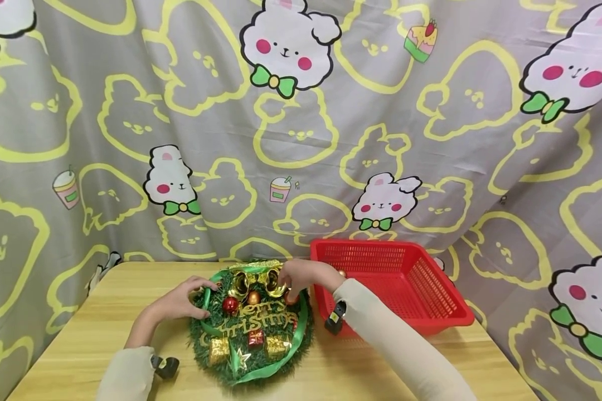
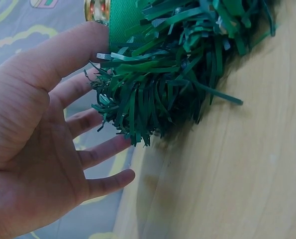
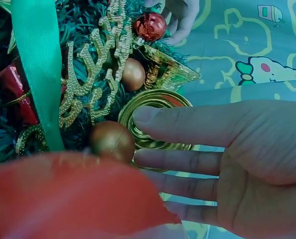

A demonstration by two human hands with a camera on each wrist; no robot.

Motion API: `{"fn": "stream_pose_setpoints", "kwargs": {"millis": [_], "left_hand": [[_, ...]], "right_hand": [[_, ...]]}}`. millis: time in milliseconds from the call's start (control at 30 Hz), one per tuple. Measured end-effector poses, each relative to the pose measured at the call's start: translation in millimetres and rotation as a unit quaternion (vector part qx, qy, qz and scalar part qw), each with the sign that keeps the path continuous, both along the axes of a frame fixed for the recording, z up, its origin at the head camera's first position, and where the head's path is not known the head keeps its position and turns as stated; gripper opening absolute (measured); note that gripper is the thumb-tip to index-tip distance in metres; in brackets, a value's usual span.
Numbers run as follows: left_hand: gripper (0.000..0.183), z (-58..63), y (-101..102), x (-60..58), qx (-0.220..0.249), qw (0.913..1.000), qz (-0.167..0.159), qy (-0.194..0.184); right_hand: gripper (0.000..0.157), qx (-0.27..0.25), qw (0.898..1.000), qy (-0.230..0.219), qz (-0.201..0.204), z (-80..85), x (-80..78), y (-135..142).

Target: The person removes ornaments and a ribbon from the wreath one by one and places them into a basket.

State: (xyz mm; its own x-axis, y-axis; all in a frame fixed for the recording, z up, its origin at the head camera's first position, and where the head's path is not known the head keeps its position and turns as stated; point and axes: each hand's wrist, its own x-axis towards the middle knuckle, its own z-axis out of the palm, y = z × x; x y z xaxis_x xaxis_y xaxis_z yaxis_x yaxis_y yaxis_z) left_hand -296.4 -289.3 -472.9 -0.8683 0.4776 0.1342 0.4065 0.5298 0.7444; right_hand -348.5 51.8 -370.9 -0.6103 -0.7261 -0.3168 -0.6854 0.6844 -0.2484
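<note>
A green tinsel Christmas wreath (image 1: 253,356) lies on the wooden table, dressed with green ribbon (image 1: 276,367), gold "Merry Christmas" lettering (image 1: 261,320), small gift boxes and baubles. My left hand (image 1: 183,301) holds its left edge, thumb by the ribbon and fingers spread around the tinsel rim (image 2: 148,94). At the wreath's upper right, my right hand (image 3: 237,159) grips a gold bell (image 3: 172,97), thumb at its mouth and the other fingers partly hidden behind. A gold bauble (image 3: 112,140) sits beside those fingers; a copper bauble (image 3: 134,74) and red bauble (image 3: 150,26) are farther along.
A red plastic basket (image 1: 426,273) stands right of the wreath, close to my right wrist. A blurred red shape (image 3: 73,199) covers the lower left of the right wrist view. Behind the table (image 1: 95,301) hangs a grey patterned curtain (image 1: 301,128).
</note>
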Motion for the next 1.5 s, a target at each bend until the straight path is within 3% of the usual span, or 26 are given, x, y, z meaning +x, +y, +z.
{"fn": "stream_pose_setpoints", "kwargs": {"millis": [300, 667, 800, 1200, 1500], "left_hand": [[0.056, -2.4, -1, 0.3, 0.001, 1.0000, 0.002, -0.002], [0.058, 2.3, 1, -0.6, -0.004, 1.0000, 0.002, -0.003], [0.058, 3.1, 2, -0.4, 0.004, 1.0000, -0.003, -0.004], [0.057, 4.3, 1, 0.8, 0.005, 0.9999, 0.001, -0.010], [0.058, 1.4, 1, 0.4, 0.006, 0.9999, -0.002, -0.015]], "right_hand": [[0.039, 0.044, 0.999, -0.003, -0.009, -4.1, -3.8, -1], [0.028, 0.074, 0.997, 0.029, -0.011, -13.1, -3.7, -6], [0.032, 0.089, 0.995, 0.040, -0.021, -15.3, -2.1, -8], [0.021, 0.047, 0.999, 0.003, -0.016, -10.2, -2.4, -6], [0.024, 0.029, 0.999, -0.021, -0.001, -5.3, -2.8, -4]]}}
